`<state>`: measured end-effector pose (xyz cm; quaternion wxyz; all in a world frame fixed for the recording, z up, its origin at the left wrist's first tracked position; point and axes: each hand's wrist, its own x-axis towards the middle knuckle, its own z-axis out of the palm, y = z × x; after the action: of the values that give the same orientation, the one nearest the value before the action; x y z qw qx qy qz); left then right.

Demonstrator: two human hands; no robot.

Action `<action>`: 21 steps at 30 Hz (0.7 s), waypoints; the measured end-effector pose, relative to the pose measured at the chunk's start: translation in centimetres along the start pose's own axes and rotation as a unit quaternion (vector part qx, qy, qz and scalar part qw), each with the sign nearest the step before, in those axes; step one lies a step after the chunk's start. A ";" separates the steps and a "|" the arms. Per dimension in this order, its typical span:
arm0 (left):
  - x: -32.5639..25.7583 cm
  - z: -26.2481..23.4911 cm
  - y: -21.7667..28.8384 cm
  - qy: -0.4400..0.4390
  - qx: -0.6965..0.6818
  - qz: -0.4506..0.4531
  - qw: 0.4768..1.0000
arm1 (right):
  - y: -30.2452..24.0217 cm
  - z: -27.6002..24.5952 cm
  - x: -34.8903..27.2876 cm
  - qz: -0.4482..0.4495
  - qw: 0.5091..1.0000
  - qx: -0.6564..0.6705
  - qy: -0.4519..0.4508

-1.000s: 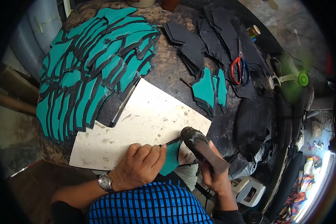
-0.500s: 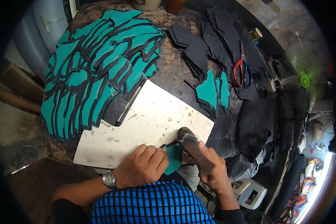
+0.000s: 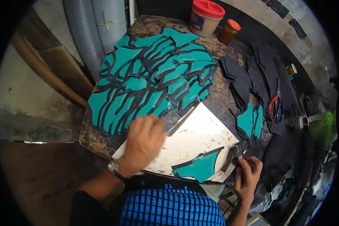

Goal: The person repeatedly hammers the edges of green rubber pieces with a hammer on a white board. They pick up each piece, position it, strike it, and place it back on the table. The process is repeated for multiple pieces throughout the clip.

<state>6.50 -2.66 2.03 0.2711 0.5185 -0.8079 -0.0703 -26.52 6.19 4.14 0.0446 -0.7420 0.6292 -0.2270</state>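
One teal piece lies between two hands, left hand and right hand.

A worn, mottled brown table carries a large overlapping spread of teal pieces with dark edges. Near its front edge lies a pale board, with 1 teal piece on it. To the right sit black pieces and red-handled scissors. At the far edge stand a red-lidded tub and a small jar.
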 end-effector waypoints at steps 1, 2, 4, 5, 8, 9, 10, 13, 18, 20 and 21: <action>0.2 -0.8 -1.2 0.014 0.035 -0.050 0.998 | -0.6 0.0 0.4 -0.040 0.999 0.015 0.018; 0.2 -1.5 -2.1 0.011 0.045 -0.077 0.996 | -1.4 0.5 1.1 -0.064 0.998 0.014 0.001; 0.0 -2.6 -3.7 0.014 0.048 -0.110 0.993 | -3.0 0.7 2.5 -0.121 0.987 0.035 -0.105; -0.1 -3.1 -4.5 0.003 0.072 -0.125 0.990 | -3.7 0.9 3.2 -0.143 0.975 0.035 -0.169; -0.9 -5.0 -7.1 0.028 0.132 -0.168 0.976 | -5.5 1.3 4.7 -0.185 0.949 0.024 -0.253; -1.3 -5.8 -8.2 0.045 0.148 -0.185 0.970 | -5.8 1.4 5.0 -0.171 0.949 0.035 -0.264; -1.7 -6.5 -9.3 0.062 0.162 -0.201 0.964 | -6.0 1.3 5.3 -0.157 0.945 0.039 -0.285; -3.0 -7.9 -12.1 0.031 0.093 -0.268 0.958 | -6.2 1.2 5.2 -0.091 0.941 0.139 -0.295; -3.4 -6.3 -13.8 0.008 0.018 -0.267 0.964 | -3.1 0.7 5.8 0.150 0.932 0.317 -0.089; -3.0 -5.9 -13.9 0.003 0.075 -0.258 0.963 | 0.5 1.1 7.3 0.198 0.905 0.370 0.066; -2.8 -5.9 -13.9 0.000 0.074 -0.251 0.965 | 2.7 0.9 7.9 0.206 0.881 0.414 0.097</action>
<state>21.49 -5.51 0.46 0.2057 0.7231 -0.6549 -0.0764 -27.81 -2.11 4.57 0.3320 -0.4836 0.6182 -0.5232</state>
